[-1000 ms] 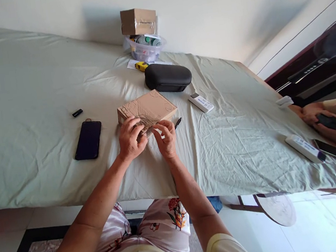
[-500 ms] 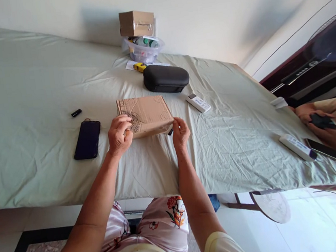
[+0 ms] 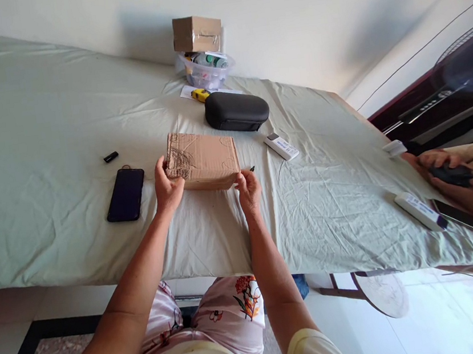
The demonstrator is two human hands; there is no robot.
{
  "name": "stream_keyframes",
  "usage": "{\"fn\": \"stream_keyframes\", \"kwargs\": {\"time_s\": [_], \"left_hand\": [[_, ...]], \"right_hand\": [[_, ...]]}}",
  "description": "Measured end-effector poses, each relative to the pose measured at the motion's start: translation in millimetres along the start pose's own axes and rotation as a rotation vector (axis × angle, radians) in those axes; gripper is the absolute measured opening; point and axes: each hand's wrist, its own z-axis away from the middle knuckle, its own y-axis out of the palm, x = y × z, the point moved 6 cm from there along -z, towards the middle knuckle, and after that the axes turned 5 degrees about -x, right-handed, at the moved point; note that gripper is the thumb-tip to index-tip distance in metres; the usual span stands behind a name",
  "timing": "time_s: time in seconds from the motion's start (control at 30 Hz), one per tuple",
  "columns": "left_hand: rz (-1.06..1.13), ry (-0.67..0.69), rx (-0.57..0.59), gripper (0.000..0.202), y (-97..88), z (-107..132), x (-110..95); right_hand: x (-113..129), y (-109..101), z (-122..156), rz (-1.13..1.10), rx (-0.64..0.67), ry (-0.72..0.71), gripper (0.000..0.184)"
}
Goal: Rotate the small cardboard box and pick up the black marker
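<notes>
A brown cardboard box (image 3: 210, 154) lies on the cloth-covered table, with dark scribbles at its left end and curved pen lines near its corners. My left hand (image 3: 167, 186) is closed around the box's left end, thumb on the near edge and fingers along the side. At the near right corner, my right hand (image 3: 249, 188) touches the box with its fingertips. Its curled fingers hold a black pen (image 3: 253, 168), mostly hidden, whose dark pointed tip sticks out to the right.
Left of the box are a dark phone (image 3: 125, 195) and a small black cap-like piece (image 3: 111, 157). Behind it lie a black case (image 3: 237, 111), yellow tape measure (image 3: 200, 95) and plastic basket (image 3: 206, 77). A white-grey carton (image 3: 281, 147) is rightward. Another person's hands (image 3: 448, 165) hold something dark.
The box's right end has turned slightly toward me. My left fingers have shifted from its top to its left side. The pen's dark tip now shows right of my right hand.
</notes>
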Motion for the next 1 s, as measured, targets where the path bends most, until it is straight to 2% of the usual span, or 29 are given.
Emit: {"fn": "stream_keyframes", "kwargs": {"time_s": [0.1, 0.23, 0.4, 0.47, 0.57, 0.67, 0.8, 0.9, 1.0], "left_hand": [[-0.041, -0.025, -0.030, 0.080, 0.2, -1, 12], [-0.160, -0.157, -0.031, 0.072, -4.0, -1, 26], [-0.407, -0.147, -0.001, 0.045, -7.6, 3, 15], [-0.468, -0.145, 0.021, 0.036, -7.1, 5, 10], [-0.440, -0.117, 0.022, 0.037, -6.0, 5, 6], [-0.336, -0.062, -0.004, 0.048, -3.4, 6, 3], [-0.280, 0.037, -0.025, 0.094, 3.6, 17, -9], [-0.316, 0.096, -0.018, 0.122, 7.7, 27, -20], [-0.398, 0.076, -0.017, 0.133, 7.1, 31, -27]], "right_hand": [[-10, 3, -1, 0.020, 0.050, 0.023, 0.040], [-15, 5, 1, 0.159, 0.103, 0.005, 0.031], [-17, 11, 6, 0.419, 0.216, -0.004, 0.018], [-17, 13, 7, 0.464, 0.214, -0.013, 0.012], [-17, 12, 6, 0.460, 0.177, -0.017, 0.012], [-16, 9, 6, 0.425, 0.127, -0.032, 0.017], [-16, 11, 12, 0.418, 0.050, -0.088, 0.024], [-14, 16, 21, 0.432, -0.048, -0.103, 0.052], [-12, 25, 28, 0.460, -0.082, -0.050, 0.079]]}}
